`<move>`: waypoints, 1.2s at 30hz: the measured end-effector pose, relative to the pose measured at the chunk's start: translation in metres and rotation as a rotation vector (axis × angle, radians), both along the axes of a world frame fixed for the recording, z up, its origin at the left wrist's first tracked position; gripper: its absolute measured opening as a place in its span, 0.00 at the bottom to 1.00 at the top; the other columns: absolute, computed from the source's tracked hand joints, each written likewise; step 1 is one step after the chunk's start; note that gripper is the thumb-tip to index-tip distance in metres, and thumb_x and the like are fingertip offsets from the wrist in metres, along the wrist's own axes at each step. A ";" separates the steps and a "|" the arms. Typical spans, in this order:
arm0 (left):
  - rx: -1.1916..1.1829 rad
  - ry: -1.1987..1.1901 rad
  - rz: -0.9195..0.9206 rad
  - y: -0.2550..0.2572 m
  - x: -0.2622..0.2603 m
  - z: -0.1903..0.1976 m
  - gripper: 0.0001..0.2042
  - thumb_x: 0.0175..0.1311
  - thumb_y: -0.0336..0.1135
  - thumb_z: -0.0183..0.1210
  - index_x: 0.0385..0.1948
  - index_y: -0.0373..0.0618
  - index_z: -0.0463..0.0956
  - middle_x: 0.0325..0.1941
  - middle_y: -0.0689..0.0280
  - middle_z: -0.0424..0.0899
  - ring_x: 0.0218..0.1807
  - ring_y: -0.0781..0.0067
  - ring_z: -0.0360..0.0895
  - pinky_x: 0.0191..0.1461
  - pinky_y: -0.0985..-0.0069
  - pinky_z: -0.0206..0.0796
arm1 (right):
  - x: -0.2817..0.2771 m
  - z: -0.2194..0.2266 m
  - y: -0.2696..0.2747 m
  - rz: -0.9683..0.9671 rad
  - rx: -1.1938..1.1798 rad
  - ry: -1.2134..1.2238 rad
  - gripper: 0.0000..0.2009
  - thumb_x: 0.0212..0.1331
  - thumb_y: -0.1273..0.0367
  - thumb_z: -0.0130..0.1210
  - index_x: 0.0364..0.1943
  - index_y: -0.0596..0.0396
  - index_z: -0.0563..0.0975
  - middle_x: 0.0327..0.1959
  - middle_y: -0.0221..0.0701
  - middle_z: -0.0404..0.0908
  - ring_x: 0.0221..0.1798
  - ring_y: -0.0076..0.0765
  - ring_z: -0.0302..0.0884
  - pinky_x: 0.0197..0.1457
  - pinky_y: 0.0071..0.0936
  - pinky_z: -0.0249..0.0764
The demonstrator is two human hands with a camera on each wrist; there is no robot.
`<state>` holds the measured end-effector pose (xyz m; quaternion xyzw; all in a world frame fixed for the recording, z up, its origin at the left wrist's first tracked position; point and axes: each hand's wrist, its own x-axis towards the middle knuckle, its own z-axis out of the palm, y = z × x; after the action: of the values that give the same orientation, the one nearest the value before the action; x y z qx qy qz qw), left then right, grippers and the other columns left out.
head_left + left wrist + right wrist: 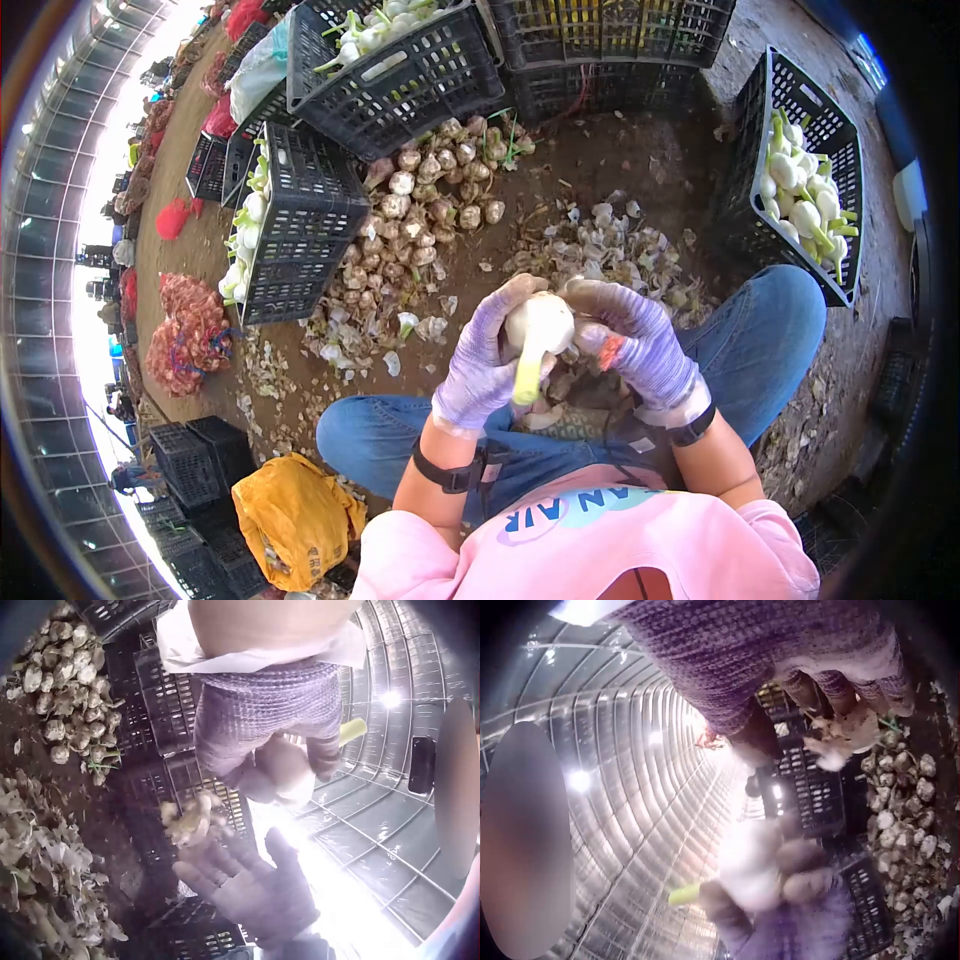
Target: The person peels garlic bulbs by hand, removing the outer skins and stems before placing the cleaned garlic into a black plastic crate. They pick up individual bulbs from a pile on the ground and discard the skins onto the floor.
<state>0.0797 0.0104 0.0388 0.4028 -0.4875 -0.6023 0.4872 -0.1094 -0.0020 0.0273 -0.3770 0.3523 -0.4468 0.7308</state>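
Observation:
My left hand, in a purple-and-white knit glove, grips a white garlic bulb with its cut green stem pointing down toward my lap. In the left wrist view the fingers wrap the bulb. My right hand, gloved alike with an orange-red patch at the thumb, is close beside the bulb. The left wrist view shows this right hand palm up, fingers spread. Loose papery garlic skins are at its fingertips, blurred; the same skins show under the fingers in the right wrist view.
A heap of unpeeled garlic lies ahead to the left, beside a pile of shed skins. Black crates of white bulbs stand around: a right crate, a left crate and a tilted crate. A yellow sack sits lower left.

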 end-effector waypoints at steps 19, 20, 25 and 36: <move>-0.080 -0.154 0.118 0.010 -0.004 -0.015 0.26 0.58 0.41 0.60 0.56 0.40 0.67 0.61 0.57 0.62 0.60 0.63 0.66 0.61 0.71 0.59 | 0.018 -0.006 0.003 -0.080 -0.051 0.074 0.12 0.53 0.70 0.59 0.39 0.62 0.73 0.35 0.31 0.75 0.37 0.22 0.71 0.41 0.21 0.71; -0.151 -0.245 0.096 0.010 -0.005 -0.014 0.26 0.57 0.42 0.60 0.56 0.41 0.67 0.60 0.58 0.63 0.59 0.64 0.67 0.60 0.72 0.60 | 0.019 -0.010 0.003 -0.076 -0.073 0.187 0.12 0.52 0.72 0.59 0.39 0.62 0.73 0.34 0.31 0.75 0.36 0.22 0.71 0.41 0.22 0.71; 0.289 0.263 0.252 0.005 -0.013 -0.015 0.38 0.52 0.57 0.60 0.57 0.37 0.60 0.53 0.57 0.72 0.54 0.64 0.71 0.55 0.71 0.66 | 0.023 -0.015 0.004 -0.257 -0.556 0.497 0.11 0.48 0.75 0.61 0.34 0.61 0.72 0.33 0.30 0.74 0.34 0.27 0.71 0.39 0.25 0.70; 0.351 0.678 0.197 0.002 -0.009 -0.027 0.26 0.52 0.42 0.63 0.51 0.37 0.69 0.47 0.58 0.77 0.49 0.62 0.76 0.54 0.66 0.69 | -0.012 0.003 -0.031 -0.375 -0.079 -0.022 0.12 0.54 0.73 0.56 0.42 0.54 0.70 0.32 0.28 0.75 0.33 0.20 0.70 0.38 0.21 0.73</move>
<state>0.0704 0.0126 0.0116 0.3029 -0.1475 -0.7256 0.5999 -0.1213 -0.0329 0.0308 -0.3283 0.3906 -0.5926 0.6232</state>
